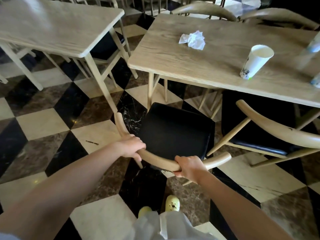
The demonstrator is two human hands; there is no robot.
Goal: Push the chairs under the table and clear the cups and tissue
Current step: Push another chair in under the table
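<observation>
chair (174, 134) short of table (199, 66) edge

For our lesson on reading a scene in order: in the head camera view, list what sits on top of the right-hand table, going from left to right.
Crumpled white tissue → white paper cup, upright → a clear, blurred bottle-like object at the picture's right edge, all on the right-hand table.
</observation>
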